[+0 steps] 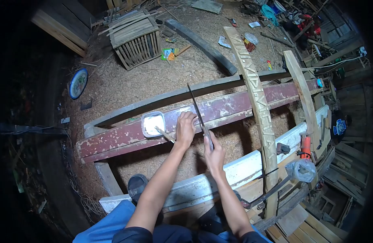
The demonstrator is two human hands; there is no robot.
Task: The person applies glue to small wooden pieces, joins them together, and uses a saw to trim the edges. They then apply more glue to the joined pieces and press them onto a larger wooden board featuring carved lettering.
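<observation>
My right hand (214, 152) is closed around the handle of a long, dark-bladed knife (197, 106), its narrow tip pointing away from me. Beside the blade, my left hand (185, 128) has its fingers curled at the painted plank; what lies in them is hidden. A square tub of white paste (153, 123) rests on the worn maroon plank (109, 141). From the tub, a brush (166, 134) leans out toward my left wrist. Right of my hands, a long board with raised carved letters (257, 95) lies across the planks.
A plain wooden board (301, 87) lies beyond the lettered one. A red power tool (305, 146) and a clear plastic bag (301, 169) sit at right. A white plank (190, 187) crosses before my legs. Beyond are a slatted crate (138, 46) and a round tray (78, 83) on shavings.
</observation>
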